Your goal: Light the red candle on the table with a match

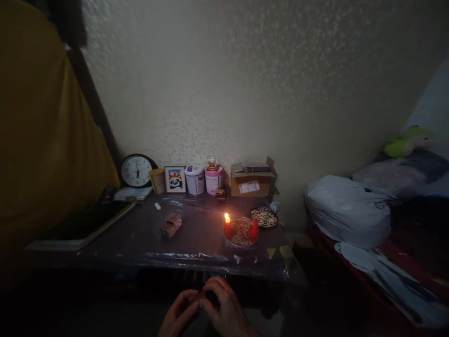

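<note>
Close to each other in front of the table's near edge are my left hand point(182, 309) and my right hand point(224, 304), fingers bent and closed. Their fingertips meet around something small, dark and reddish-brown, too dim to name. Beyond them on the table point(199, 234) stands a bowl of small brown pieces point(242, 230). A lit red candle point(228, 227) burns at its left side, and a red object point(253, 231) stands at its right. Behind it lies a dish of matchsticks point(264, 217). A plastic-wrapped pack of small brown boxes point(171, 225) rests left of centre.
Along the wall stand a clock point(136, 171), a yellow cup point(157, 181), a framed panda picture point(175, 179), two tubs point(194, 180) and an open cardboard box point(250, 182). A dark board point(87, 222) lies left. White bags point(347, 210) sit at right.
</note>
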`<state>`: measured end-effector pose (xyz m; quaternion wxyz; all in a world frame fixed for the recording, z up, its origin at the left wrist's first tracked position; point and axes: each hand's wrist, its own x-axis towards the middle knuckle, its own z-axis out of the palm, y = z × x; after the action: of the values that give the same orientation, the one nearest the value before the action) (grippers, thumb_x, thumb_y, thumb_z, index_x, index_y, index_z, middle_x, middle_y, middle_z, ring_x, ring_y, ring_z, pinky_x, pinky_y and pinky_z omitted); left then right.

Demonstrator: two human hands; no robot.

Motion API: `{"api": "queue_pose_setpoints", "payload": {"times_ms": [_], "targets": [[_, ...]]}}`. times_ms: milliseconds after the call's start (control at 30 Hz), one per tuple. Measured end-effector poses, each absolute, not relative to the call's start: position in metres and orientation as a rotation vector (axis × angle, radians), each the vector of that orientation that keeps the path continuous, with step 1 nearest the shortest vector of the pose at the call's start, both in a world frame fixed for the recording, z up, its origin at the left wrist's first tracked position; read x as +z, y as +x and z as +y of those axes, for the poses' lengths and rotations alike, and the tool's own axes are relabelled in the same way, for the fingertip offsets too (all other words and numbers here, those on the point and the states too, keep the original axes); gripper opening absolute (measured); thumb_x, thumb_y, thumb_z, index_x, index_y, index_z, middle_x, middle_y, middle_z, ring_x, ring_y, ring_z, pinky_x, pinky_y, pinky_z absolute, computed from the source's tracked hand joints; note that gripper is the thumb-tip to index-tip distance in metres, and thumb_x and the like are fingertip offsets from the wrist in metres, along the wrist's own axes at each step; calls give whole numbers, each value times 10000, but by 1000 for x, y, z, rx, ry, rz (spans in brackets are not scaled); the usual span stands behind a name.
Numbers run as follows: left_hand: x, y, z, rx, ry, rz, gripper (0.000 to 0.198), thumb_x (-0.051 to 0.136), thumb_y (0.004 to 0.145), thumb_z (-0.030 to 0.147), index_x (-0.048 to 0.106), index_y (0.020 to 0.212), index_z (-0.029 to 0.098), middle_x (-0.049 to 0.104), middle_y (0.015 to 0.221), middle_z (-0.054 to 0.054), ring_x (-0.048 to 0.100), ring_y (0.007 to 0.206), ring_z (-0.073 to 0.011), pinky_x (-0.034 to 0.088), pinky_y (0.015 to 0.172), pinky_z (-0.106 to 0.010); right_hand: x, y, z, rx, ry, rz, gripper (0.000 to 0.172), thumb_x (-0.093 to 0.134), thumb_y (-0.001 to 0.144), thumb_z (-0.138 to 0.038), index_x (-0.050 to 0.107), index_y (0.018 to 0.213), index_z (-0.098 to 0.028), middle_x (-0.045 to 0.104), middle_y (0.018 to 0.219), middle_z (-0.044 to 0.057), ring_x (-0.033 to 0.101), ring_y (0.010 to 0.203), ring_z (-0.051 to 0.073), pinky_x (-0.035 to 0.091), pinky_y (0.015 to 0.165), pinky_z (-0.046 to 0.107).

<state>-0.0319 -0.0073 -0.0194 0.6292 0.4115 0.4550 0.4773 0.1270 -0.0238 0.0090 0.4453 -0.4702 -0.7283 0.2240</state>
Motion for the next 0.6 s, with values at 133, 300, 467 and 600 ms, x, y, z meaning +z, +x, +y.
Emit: {"api": "queue_pose_setpoints", "payload": {"times_ms": [133,300,467,600], "targets": [[-16,-32,-8,1066,948,1022,342,764,524,392,685,768,166,667,766,-53,584,823,-236,444,750,-311,7,127,-22,551,-1175,-1797,187,612,739,-114,591,893,-218,597,922,10,583,849,151,464,783,252],[-17,-30,-10,1090,953,1055,370,767,505,414,682,757,156,652,742,-52,580,793,-234,443,734,-316,7,127,-22,581,-1167,-1803,191,607,745,-109,588,902,-215,594,928,14,578,860,150,460,781,247],[-21,-27,-10,1137,920,1079,376,759,501,435,673,752,169,639,718,-35,574,755,-224,440,686,-306,14,127,-24,609,-1170,-1800,175,598,749,-103,590,882,-216,593,926,11,580,869,148,458,786,243],[-16,-30,-10,1079,1004,1050,337,743,548,400,674,781,167,647,765,-47,568,800,-229,440,729,-310,20,128,-26,650,-1181,-1825,156,597,753,-116,602,873,-214,594,918,17,584,867,151,466,780,244]]}}
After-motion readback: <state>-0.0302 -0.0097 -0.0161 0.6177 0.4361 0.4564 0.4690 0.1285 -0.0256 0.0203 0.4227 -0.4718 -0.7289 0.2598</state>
